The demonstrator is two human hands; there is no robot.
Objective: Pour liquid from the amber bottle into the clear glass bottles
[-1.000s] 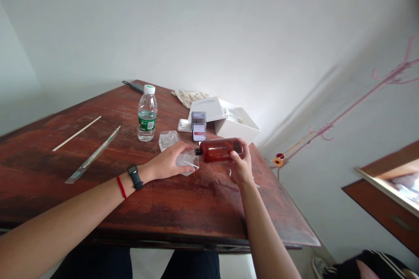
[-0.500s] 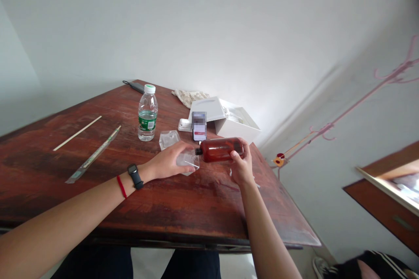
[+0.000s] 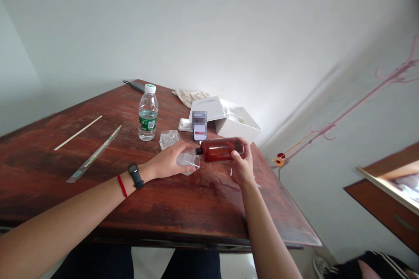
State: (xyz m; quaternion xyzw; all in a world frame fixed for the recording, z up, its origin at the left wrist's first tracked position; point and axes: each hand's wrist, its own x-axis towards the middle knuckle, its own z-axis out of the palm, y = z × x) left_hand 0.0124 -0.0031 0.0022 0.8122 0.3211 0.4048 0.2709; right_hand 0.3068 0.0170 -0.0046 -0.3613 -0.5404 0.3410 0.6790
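Grip of the right hand point(image 3: 242, 162) was closed: the fingers and thumb wrapped around the body of an amber bottle point(image 3: 221, 149), which lay on its side in the hand, black cap pointing left. The cap end sat just beside a clear piece point(image 3: 188, 162) on the reddish-brown wooden table point(image 3: 98, 200). Whether the bottle touched the tabletop could not be determined.

Left hand point(image 3: 168, 162) was placed palm down over the clear piece, with the fingertips point(image 3: 193, 168) resting on its far side. The hand was in contact with the piece; whether it was clasping the piece could not be determined. A black smartwatch point(image 3: 135, 175) and a red wristband point(image 3: 122, 186) were fitted on the left wrist.

A second clear piece point(image 3: 169, 139) stood just behind the left hand, near a water bottle point(image 3: 148, 113) with a green label. Beyond the amber bottle stood a phone point(image 3: 199, 125) with a blurred screen, in front of a tilted lid point(image 3: 206, 110) resting on an open white box point(image 3: 238, 125). A small white device point(image 3: 185, 124) lay beside the phone. A crumpled cloth point(image 3: 190, 96) lay behind the lid. A wooden stick point(image 3: 78, 132) and a plastic-wrapped stick point(image 3: 94, 154) lay to the left.
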